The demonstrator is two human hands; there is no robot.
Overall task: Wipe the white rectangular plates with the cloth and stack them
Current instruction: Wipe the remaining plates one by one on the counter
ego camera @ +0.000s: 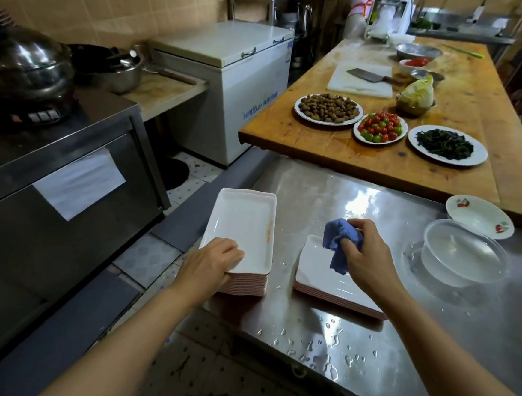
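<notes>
a tall stack of plates [243, 230], glossy white rectangles with pinkish undersides, sits at the left edge of the wet, shiny steel tabletop [390, 344], partly overhanging it. the left hand [210, 266] grips the near corner of its top plate, which has a reddish streak. a shorter stack [322, 274] lies just beside it. above that the right hand [366, 258] pinches a crumpled blue cloth [339, 241]. to the right, a clear plastic bowl [464, 252] touches a small flowered dish [479, 216]; open steel lies nearer.
</notes>
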